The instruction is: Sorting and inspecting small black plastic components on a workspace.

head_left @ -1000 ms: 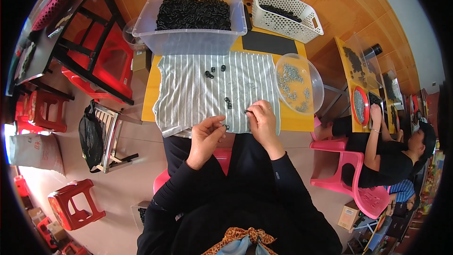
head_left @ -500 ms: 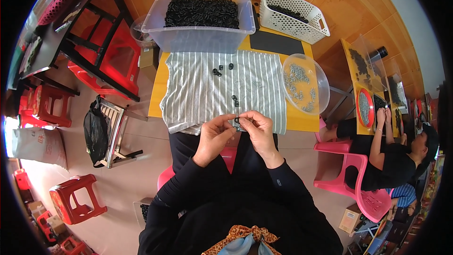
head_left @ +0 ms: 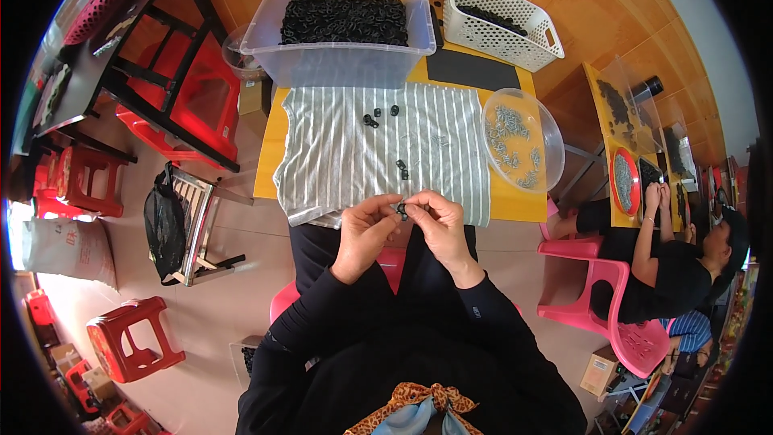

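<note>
My left hand (head_left: 360,235) and my right hand (head_left: 443,234) meet at the near edge of a grey-and-white striped cloth (head_left: 330,145). Their fingertips pinch a small black ring-like part (head_left: 402,211) between them, and the fingers cover most of it. Just beyond, a few loose black parts (head_left: 403,170) lie on the cloth. Farther up rest more black parts (head_left: 369,121), close to one another. A round clear tub (head_left: 552,153) on the right holds many small silvery pieces (head_left: 509,127), too small to name exactly.
A large clear bin (head_left: 338,68) full of black parts stands at the table's back, beside a white perforated basket (head_left: 499,40). Red stools (head_left: 133,338) and a folding chair (head_left: 197,225) occupy the left floor. A co-worker (head_left: 676,274) sits on a pink chair (head_left: 612,306) at the right.
My fingertips have shifted slightly around the small black part, which now sits a little lower and more turned between them. The loose parts on the cloth stay put.
</note>
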`<state>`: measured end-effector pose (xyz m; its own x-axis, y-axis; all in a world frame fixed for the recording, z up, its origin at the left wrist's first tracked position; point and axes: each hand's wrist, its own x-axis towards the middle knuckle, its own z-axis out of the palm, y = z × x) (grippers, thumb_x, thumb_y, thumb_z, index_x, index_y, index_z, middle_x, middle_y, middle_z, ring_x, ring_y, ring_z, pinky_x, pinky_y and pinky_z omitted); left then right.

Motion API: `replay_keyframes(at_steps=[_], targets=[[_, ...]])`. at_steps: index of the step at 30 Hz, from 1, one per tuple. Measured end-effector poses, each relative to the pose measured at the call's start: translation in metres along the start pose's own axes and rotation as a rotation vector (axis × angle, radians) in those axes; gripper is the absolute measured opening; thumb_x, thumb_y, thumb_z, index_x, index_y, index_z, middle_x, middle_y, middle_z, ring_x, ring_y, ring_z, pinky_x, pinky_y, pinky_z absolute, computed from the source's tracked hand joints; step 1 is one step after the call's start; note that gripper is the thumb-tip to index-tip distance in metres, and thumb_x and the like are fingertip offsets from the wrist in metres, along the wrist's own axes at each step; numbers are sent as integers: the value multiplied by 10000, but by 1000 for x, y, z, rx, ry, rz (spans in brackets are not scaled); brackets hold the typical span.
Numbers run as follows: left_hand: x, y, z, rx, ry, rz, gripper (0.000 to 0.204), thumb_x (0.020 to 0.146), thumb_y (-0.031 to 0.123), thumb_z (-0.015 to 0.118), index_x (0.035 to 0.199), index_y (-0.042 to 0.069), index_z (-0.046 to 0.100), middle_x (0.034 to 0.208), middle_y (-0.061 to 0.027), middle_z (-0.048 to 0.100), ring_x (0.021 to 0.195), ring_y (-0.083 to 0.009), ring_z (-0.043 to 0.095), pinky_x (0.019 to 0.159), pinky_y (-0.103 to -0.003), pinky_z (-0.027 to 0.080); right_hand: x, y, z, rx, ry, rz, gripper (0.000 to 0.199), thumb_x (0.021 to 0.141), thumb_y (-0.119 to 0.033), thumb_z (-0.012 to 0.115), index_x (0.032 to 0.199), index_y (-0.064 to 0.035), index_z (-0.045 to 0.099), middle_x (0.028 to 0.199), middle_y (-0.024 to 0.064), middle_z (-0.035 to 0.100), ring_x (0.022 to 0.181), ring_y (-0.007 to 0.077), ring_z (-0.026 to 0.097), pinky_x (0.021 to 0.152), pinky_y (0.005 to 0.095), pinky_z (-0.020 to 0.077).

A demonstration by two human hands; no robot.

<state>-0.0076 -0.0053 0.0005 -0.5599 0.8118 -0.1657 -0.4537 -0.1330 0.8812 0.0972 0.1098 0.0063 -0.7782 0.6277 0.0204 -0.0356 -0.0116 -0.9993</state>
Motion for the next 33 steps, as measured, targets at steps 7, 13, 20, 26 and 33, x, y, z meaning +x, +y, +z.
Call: replay_keyframes(at_steps=[7,13,20,26,33], targets=[[2,-3,0,-23,22,-2,292,816,-63,543,1101,-47,605,761,-25,610,615,-50,545,538,-172,444,-3,10,1,15,35,-3,78,864,20,594,922,29,645,768,-9,572,681,40,509,618,182,418],[2,-2,1,-6,18,1,289,805,-73,545,1086,-50,611,750,-24,605,610,-51,538,540,-174,441,-2,12,5,65,71,-16,81,860,29,591,919,37,646,764,-10,574,659,39,493,606,182,401],[0,-3,5,0,88,21,257,826,-55,560,1076,-53,614,742,-26,614,619,-54,548,549,-178,441,-2,4,9,-9,73,-40,75,864,32,584,907,34,645,759,-16,568,663,33,487,601,180,390],[0,-4,5,-99,80,34,235,844,-35,581,1076,-57,613,758,-38,626,630,-70,564,574,-189,459,-1,1,5,57,-38,-107,156,836,69,600,984,25,620,842,16,571,752,58,574,647,198,460],[2,-6,4,-147,47,-18,228,851,-43,584,1077,-53,611,766,-42,627,634,-75,570,589,-195,472,-4,3,1,-84,-40,-241,277,806,102,610,1061,-7,623,879,54,587,779,103,585,687,212,469]])
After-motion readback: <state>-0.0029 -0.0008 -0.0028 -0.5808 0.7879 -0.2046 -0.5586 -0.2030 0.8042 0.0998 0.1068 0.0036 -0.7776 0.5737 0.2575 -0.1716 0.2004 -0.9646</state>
